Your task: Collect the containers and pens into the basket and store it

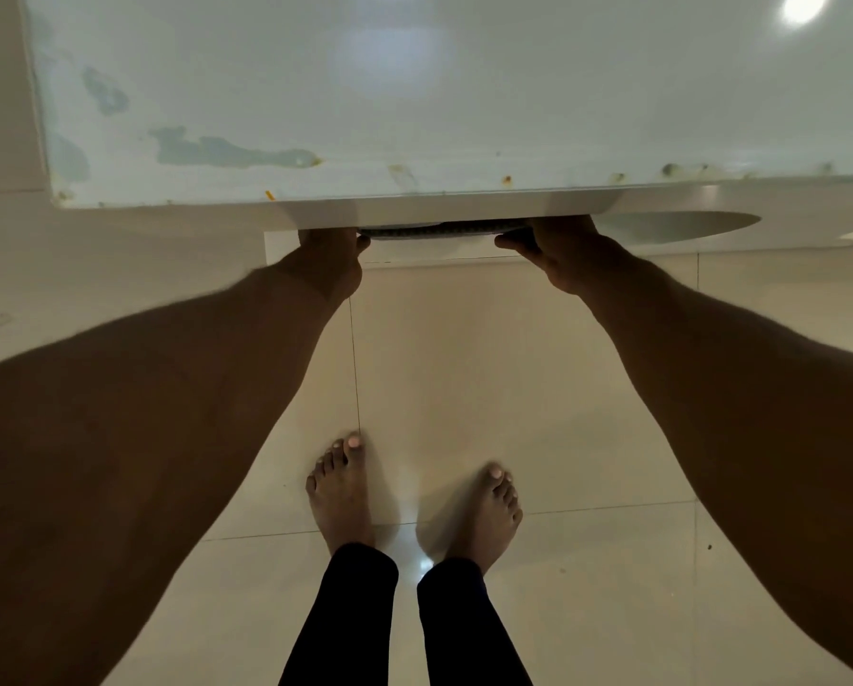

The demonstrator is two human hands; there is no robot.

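Only the dark grey rim of the basket (434,231) shows, a thin curved strip just under the front edge of the white table (414,116). My left hand (333,262) grips its left end and my right hand (560,252) grips its right end, both reaching under the tabletop. The rest of the basket and whatever lies in it are hidden by the table. No containers or pens are visible.
The white tabletop fills the upper half of the view, with chipped, stained patches along its near edge. Below lies a beige tiled floor (513,368), where my bare feet (414,492) stand close to the table.
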